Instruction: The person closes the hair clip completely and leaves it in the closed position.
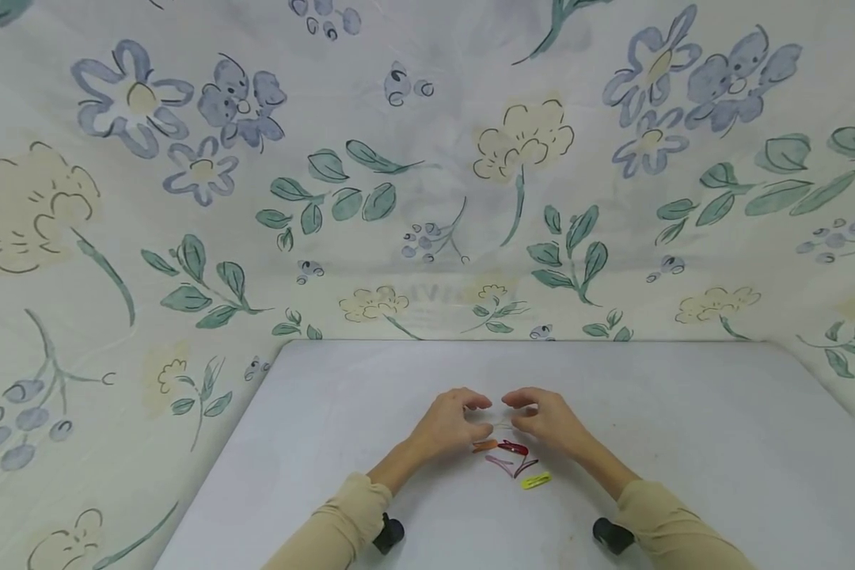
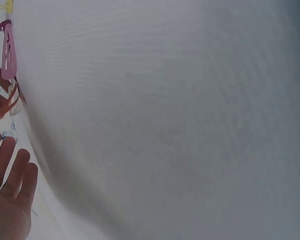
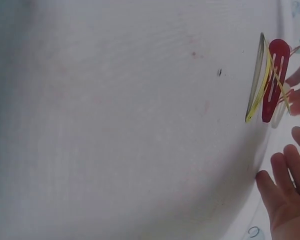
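Observation:
Several snap hair clips lie in a loose group on the white table. In the head view they are an orange clip (image 1: 484, 446), a red clip (image 1: 514, 449), a pink clip (image 1: 500, 464), a dark red clip (image 1: 524, 468) and a yellow clip (image 1: 537, 480). A pale clip (image 1: 503, 426) shows faintly between the two thumbs. My left hand (image 1: 452, 423) arches at the left of the group, and my right hand (image 1: 550, 421) mirrors it on the right. Both wrist views show spread, relaxed fingers on the left hand (image 2: 12, 200) and right hand (image 3: 290, 200), with nothing gripped.
The white table (image 1: 328, 388) reaches back to a floral-patterned backdrop (image 1: 427, 190), which also rises along the left and right sides. A dark cylindrical object (image 1: 389, 533) sits by the left sleeve, and another dark object (image 1: 613, 536) by the right sleeve.

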Motion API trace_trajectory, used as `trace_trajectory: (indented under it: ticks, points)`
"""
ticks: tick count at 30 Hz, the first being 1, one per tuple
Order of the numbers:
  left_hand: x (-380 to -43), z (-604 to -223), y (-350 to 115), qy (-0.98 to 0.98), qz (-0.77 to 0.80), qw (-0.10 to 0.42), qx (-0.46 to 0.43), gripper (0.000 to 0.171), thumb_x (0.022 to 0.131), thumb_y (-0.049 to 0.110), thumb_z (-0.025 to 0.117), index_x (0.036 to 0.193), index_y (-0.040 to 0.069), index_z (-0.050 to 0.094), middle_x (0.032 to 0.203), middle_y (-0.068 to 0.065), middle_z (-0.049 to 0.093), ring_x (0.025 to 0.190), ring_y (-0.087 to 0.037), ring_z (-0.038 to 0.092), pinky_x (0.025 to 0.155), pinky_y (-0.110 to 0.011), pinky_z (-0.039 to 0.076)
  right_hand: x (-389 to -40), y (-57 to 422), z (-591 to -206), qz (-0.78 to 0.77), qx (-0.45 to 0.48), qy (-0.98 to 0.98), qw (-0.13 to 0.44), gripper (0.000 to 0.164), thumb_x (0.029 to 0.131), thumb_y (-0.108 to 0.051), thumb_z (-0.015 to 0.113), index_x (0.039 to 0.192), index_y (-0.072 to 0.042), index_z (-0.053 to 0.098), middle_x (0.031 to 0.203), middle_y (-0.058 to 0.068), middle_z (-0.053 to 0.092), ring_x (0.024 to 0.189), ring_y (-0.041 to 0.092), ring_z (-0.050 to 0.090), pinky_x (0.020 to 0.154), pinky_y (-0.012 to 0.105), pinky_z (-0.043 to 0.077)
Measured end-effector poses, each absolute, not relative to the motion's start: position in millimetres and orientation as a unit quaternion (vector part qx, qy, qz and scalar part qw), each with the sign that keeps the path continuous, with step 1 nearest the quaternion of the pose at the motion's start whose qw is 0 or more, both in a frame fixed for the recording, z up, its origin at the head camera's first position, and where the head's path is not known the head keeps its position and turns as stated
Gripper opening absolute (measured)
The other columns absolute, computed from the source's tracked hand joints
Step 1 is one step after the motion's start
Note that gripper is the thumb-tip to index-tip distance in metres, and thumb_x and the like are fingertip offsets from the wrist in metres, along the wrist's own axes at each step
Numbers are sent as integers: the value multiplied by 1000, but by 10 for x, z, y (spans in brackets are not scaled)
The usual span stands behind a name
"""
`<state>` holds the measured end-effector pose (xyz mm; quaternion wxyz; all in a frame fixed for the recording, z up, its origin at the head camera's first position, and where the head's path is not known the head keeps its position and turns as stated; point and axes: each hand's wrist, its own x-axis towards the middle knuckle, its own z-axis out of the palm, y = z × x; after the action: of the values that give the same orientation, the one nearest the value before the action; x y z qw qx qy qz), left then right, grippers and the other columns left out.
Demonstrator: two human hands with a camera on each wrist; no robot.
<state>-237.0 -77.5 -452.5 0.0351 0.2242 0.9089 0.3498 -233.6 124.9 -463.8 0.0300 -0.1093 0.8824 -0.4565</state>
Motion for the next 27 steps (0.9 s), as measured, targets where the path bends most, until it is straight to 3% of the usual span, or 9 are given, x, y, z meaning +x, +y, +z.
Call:
trace_trajectory:
  ticks: [19,27]
  points:
    - [-2420,-4627,-723,920,311,24,236,20,80,18,73,99,11,77,100,2,69,99,-15,56,89,-34,48,-2355,1205,-4666,-334,-150,930,39,29,83,-4,73,111,-7,73,109,2,69,110,24,62,98,44,49]
    - [-2426,-4634,-704,923,297,15,245,13,80,15,72,91,12,77,92,5,67,95,-13,54,85,-31,48,-2364,1186,-4628,-284,-180,941,31,16,81,-7,75,97,-9,76,106,2,67,107,25,62,96,45,49]
